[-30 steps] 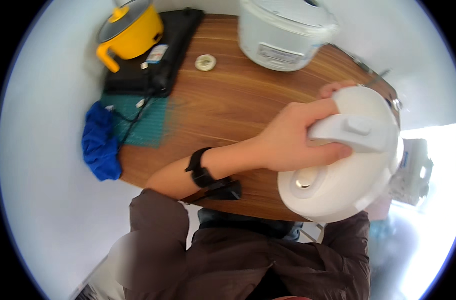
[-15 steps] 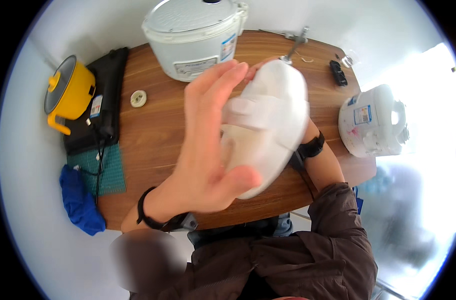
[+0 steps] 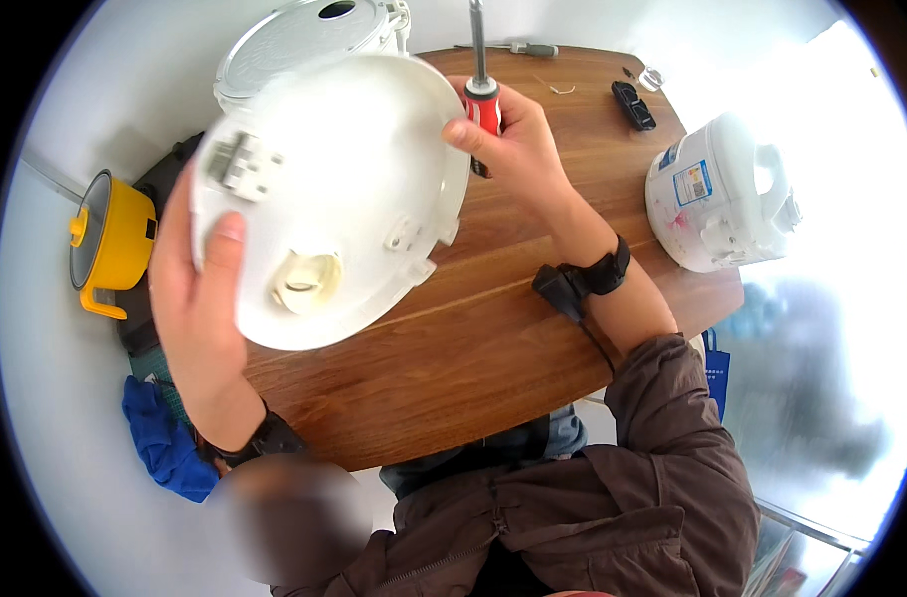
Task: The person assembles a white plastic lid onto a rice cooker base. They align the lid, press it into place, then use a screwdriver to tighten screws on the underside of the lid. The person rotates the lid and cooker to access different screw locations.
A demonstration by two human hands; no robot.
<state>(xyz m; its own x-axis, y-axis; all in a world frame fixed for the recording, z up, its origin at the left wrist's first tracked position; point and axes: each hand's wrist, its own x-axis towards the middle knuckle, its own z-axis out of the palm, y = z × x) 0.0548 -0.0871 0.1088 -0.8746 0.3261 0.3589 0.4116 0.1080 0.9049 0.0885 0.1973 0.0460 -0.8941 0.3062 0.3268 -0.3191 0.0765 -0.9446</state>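
Note:
A white plastic rice cooker lid cover [image 3: 359, 149] is held up over the table, its hollow inner side showing a round cream fitting [image 3: 306, 284] and a hinge-like block [image 3: 245, 167]. My left hand [image 3: 197, 308] grips its left edge, thumb on the inside and fingers mostly hidden behind. At the cover's right edge, my right hand [image 3: 523, 149] is closed round a screwdriver [image 3: 483, 107] with a red and black handle, its metal shaft pointing away from me. The right thumb lies across the handle, close to the rim; whether it touches the cover I cannot tell.
Behind the cover stands a white rice cooker body [image 3: 299, 50] with a metal top. Another white cooker [image 3: 707, 194] is at the right, near dark glasses-like item [image 3: 633, 105]. A yellow pot [image 3: 125, 234] and blue cloth [image 3: 165, 438] are left. Another screwdriver [image 3: 533, 49] lies far back.
The cover has turned from its outer side to its inner side and moved left. My left hand has gone from loosely spread to gripping its edge; my right hand, with the screwdriver, now shows.

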